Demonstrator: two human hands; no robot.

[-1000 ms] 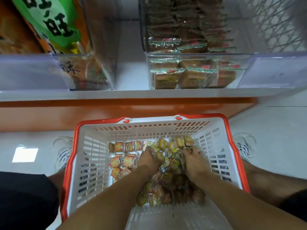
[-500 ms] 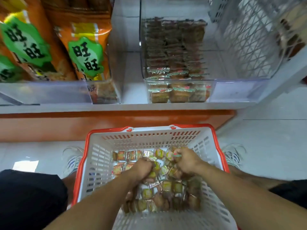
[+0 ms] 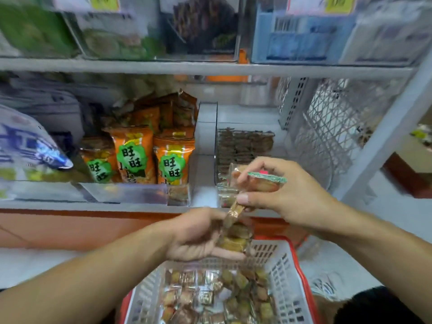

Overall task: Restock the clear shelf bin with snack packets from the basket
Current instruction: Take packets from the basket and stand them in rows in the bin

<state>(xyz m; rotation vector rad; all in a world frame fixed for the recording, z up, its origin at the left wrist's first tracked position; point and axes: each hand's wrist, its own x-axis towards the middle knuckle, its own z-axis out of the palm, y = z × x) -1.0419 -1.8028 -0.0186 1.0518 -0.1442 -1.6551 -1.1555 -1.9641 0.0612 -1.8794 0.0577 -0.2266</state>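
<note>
1. While half a second ago both hands were down in the basket among the loose packets, they are now lifted above its far rim, so the picking step looks finished and the carry to the shelf has begun.
2. The right hand is higher and further forward. Its fingers and thumb are curled around a snack packet with a green sealed edge, held just in front of the clear shelf bin.
3. The left hand is lower and nearer to the body, palm turned toward the right hand. It grips a small bundle of packets, and one packet sticks up to touch the right thumb.
4. The bin beyond the right hand already holds rows of the same packets, with free space in it.
5. Many packets remain in the basket below both hands, so I judge the task to be far from done.
</note>
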